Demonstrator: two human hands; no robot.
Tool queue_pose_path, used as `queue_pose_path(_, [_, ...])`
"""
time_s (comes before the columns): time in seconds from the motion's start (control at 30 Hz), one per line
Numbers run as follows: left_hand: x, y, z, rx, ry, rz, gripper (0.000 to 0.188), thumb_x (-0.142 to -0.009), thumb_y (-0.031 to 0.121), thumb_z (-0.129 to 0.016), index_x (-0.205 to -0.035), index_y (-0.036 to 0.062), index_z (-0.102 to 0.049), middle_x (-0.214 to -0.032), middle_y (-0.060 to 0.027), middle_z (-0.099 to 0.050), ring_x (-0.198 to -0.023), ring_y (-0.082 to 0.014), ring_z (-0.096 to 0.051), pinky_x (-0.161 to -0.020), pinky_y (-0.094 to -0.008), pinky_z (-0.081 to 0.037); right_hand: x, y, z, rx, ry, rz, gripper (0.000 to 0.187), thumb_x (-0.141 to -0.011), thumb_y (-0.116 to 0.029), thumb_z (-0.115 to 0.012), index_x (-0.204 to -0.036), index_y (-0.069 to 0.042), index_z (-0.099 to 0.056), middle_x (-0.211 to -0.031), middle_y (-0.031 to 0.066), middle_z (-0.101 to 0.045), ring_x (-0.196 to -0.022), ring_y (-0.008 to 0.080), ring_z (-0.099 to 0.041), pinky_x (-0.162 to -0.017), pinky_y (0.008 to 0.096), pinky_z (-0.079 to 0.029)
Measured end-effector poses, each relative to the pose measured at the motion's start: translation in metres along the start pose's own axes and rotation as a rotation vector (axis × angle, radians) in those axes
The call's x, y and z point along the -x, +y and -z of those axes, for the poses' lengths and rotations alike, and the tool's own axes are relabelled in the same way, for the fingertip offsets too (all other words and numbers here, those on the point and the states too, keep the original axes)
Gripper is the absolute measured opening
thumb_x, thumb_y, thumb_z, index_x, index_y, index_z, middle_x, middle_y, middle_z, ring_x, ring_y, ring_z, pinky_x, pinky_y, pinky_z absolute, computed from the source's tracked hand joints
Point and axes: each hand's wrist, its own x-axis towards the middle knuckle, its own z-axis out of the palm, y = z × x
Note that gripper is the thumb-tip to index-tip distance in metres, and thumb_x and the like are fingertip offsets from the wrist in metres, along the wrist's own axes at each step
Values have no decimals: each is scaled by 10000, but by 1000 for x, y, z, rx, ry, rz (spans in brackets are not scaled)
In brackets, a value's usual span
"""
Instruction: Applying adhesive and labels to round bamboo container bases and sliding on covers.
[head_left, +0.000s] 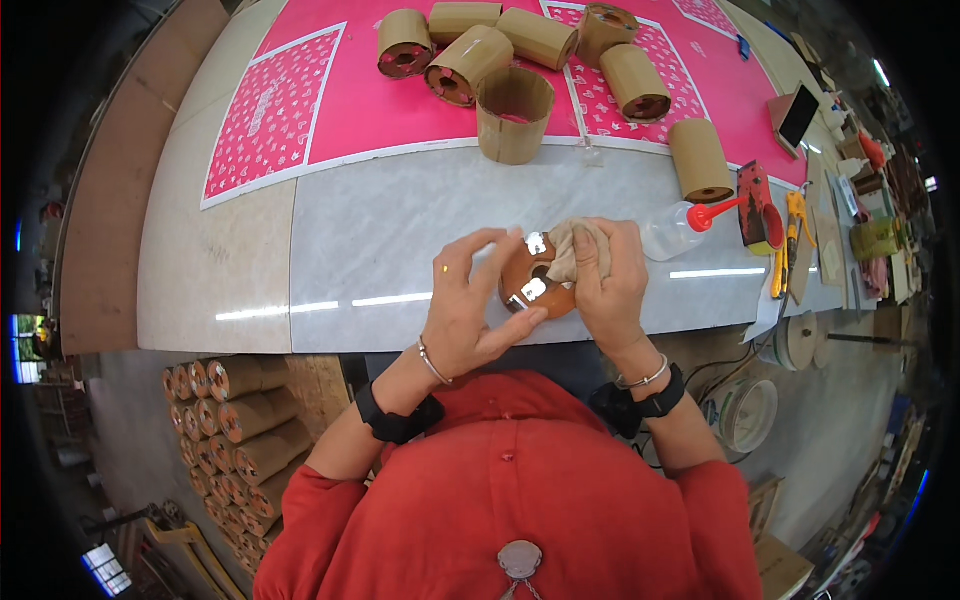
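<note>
A glossy orange-brown round piece (517, 272) with a dark hole in its middle is on the grey tabletop in front of me. Bright glare spots lie on its face. My left hand (465, 290) curves round its left side, thumb at the lower edge and fingertips at the upper edge. Bunched in my right hand (612, 285) is a beige cloth (577, 252), pressed against the right side of the piece. That side is partly hidden by the cloth and fingers. A clear squeeze bottle (672, 235) with a red nozzle is just right of my right hand.
Several brown cardboard-wrapped cylinders (637, 82) and an open cardboard tube (515, 115) are on a pink printed sheet (365, 100). Rightward are a red tool (757, 205), a yellow-handled cutter (795, 225) and a phone-like screen (797, 118). More cylinders (255, 415) are stacked below left.
</note>
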Motion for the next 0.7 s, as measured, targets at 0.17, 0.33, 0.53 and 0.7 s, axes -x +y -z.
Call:
queue_pose_path(0.17, [-15,-4,0,-40,-72,-1,632,-743,357,-726,-1272,71,-534,-1261,-178,-462,-1132,-322,-446,-955,-417,-358,2,0,-1,-10,17,-19,144,-919,-132,-580,-968,2,-580,-867,136,-534,-718,295,-558,-607,362,-462])
queue_pose_path(0.33, [-17,-8,2,-68,-109,-13,597,-753,341,-734,-1253,71,-552,-1274,-176,-452,-1155,-326,-454,-961,-407,-400,2,0,-2,-24,24,-25,138,-917,-117,-580,-973,9,-578,-874,137,-534,-735,289,-564,-620,357,-465])
queue_pose_path(0.53, [-17,-12,-1,0,-109,-20,583,-750,336,-741,-1234,62,-564,-1214,-172,-473,-1116,-324,-491,-928,-403,-435,3,1,-2,-22,33,-23,134,-915,-110,-580,-974,11,-578,-868,134,-538,-740,284,-562,-625,356,-464])
queue_pose_path(0.7, [-17,-13,-2,23,-27,-35,572,-719,299,-770,-1192,44,-575,-1184,-171,-477,-1070,-318,-522,-886,-391,-462,3,2,-3,-41,33,-44,133,-915,-109,-579,-972,11,-578,-867,132,-542,-734,282,-561,-623,354,-464])
